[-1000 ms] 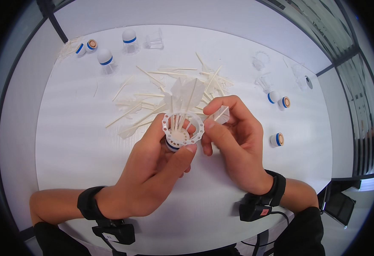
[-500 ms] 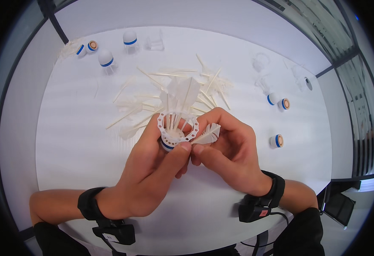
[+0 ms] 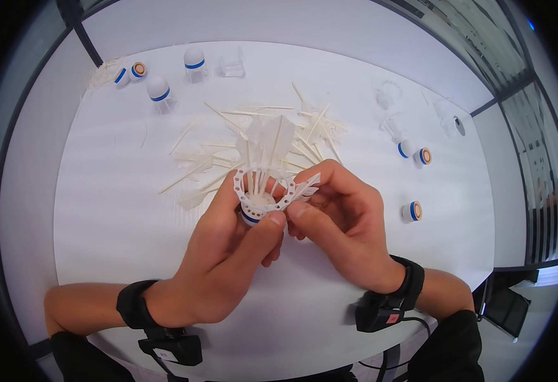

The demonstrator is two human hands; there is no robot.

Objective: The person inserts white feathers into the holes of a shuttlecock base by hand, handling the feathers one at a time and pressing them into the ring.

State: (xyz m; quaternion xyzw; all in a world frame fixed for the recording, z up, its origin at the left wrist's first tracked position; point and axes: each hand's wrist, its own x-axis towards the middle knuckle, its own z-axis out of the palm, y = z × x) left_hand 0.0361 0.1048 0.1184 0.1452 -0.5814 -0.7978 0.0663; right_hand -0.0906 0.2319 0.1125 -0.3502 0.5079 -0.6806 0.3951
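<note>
My left hand (image 3: 212, 258) is closed round a partly feathered shuttlecock (image 3: 257, 209), its white base with a blue band turned down. A white ring with holes (image 3: 238, 183) stands above the base. Several upright white feathers (image 3: 271, 137) rise from the base through the ring at its far side. My right hand (image 3: 349, 219) pinches a single feather (image 3: 308, 185) between thumb and fingers, close to the ring's right edge. This feather's vane slants up and right; its quill end is hidden by my fingers.
Loose feathers (image 3: 196, 167) lie in a scattered pile beyond my hands. Shuttlecock bases on clear stands (image 3: 158, 89) and a clear plastic holder (image 3: 232, 65) are at the far left. More bases (image 3: 412, 211) and clear plastic parts (image 3: 390, 95) lie on the right.
The feather in my right hand has tilted more upright and moved slightly up, and my right thumb has shifted up and right. My left hand and the shuttlecock have hardly moved.
</note>
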